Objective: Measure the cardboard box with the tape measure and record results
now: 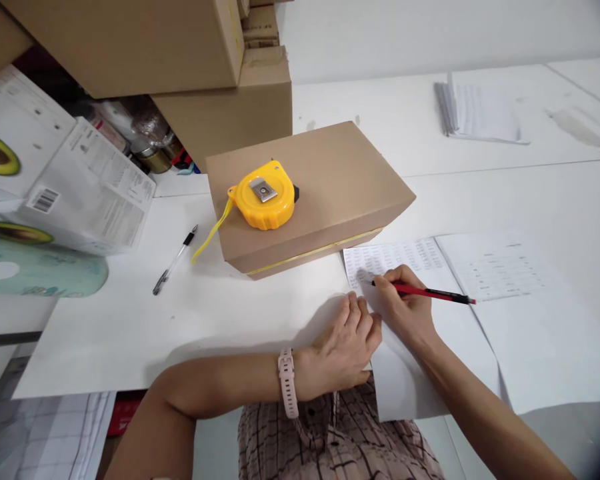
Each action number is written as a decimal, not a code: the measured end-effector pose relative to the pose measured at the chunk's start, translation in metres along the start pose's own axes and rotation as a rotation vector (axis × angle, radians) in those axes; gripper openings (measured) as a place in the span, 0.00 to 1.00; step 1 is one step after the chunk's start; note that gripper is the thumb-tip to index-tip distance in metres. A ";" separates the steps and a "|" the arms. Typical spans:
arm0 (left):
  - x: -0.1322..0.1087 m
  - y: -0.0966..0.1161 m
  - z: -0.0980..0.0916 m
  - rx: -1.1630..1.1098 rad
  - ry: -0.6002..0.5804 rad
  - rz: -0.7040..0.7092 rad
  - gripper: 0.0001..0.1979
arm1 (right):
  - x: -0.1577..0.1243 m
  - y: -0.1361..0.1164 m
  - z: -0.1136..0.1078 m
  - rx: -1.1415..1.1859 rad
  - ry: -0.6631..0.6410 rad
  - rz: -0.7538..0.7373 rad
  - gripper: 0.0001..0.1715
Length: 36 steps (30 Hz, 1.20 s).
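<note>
A red and black pen [435, 293] is gripped in my right hand [405, 300], its tip down on a printed sheet of paper [425, 260] with rows of small text. My left hand [347, 340], a pink watch band [287, 383] at its wrist, lies at the sheet's left edge near the table's front. Its fingers are loosely bent and rest on the surface, with nothing visible in them. The paper's lower part hangs past the table edge. To its right lies a second sheet [505, 273] with a printed table, joined or overlapping; I cannot tell which.
Behind the papers sits a closed cardboard box [335, 173] with a yellow tape measure [267, 200] on top. A clear and black pen [175, 260] lies to the left. Larger cartons [230, 113], avocado-printed boxes [95, 180] and a paper stack [480, 113] stand farther out.
</note>
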State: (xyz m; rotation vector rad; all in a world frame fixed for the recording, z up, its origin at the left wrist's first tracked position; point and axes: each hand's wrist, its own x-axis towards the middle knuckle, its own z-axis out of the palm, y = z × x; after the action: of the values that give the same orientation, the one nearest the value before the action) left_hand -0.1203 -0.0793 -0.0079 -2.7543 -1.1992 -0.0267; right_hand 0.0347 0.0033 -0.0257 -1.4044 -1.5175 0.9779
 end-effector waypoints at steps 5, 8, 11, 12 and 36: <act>-0.001 -0.001 0.000 0.001 0.008 -0.001 0.45 | 0.008 -0.002 -0.010 0.113 -0.100 0.025 0.14; -0.001 -0.002 0.000 -0.009 -0.001 0.002 0.45 | 0.009 -0.001 -0.012 0.086 -0.125 0.075 0.12; 0.000 -0.002 -0.001 -0.008 -0.019 0.006 0.44 | 0.006 0.000 -0.011 0.053 -0.103 0.045 0.12; 0.000 -0.002 -0.001 -0.008 -0.021 0.008 0.44 | 0.005 0.001 -0.010 0.046 -0.100 0.023 0.11; -0.005 -0.009 -0.022 -0.205 -0.109 0.025 0.42 | 0.017 0.018 -0.015 -0.906 -0.007 -0.425 0.26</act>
State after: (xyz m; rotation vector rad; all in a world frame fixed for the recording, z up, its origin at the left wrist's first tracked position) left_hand -0.1292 -0.0796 0.0145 -2.9830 -1.2536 0.0038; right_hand 0.0550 0.0213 -0.0360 -1.5281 -2.2779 -0.0092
